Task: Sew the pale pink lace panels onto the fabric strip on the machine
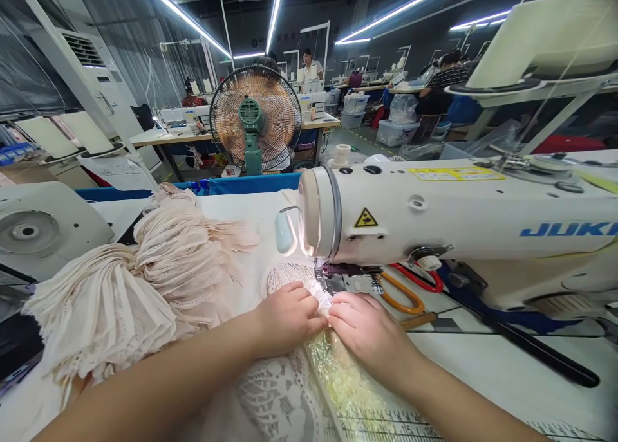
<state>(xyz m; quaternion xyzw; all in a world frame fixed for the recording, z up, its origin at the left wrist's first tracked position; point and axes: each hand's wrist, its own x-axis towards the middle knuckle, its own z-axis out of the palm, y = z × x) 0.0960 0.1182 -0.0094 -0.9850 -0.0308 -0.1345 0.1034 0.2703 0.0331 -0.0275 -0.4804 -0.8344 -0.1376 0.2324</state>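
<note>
Grips, with closed fingers of the left hand (pixel 290 316) and right hand (pixel 369 332), sheer off-white patterned lace fabric (pixel 280 394) just in front of the rounded white JUKI sewing machine (pixel 410 210). Will likely handle light, limp and prone to snagging; best taken flat along its edge. Rests on a smooth white desk (pixel 463 352) reaching under the machine, near gathered cream lace-edged strips (pixel 168 268) heaped left of it. Faces, beyond the machine, a black-caged round fan with green motor (pixel 251 110) and bright strip lights (pixel 275 11).
</note>
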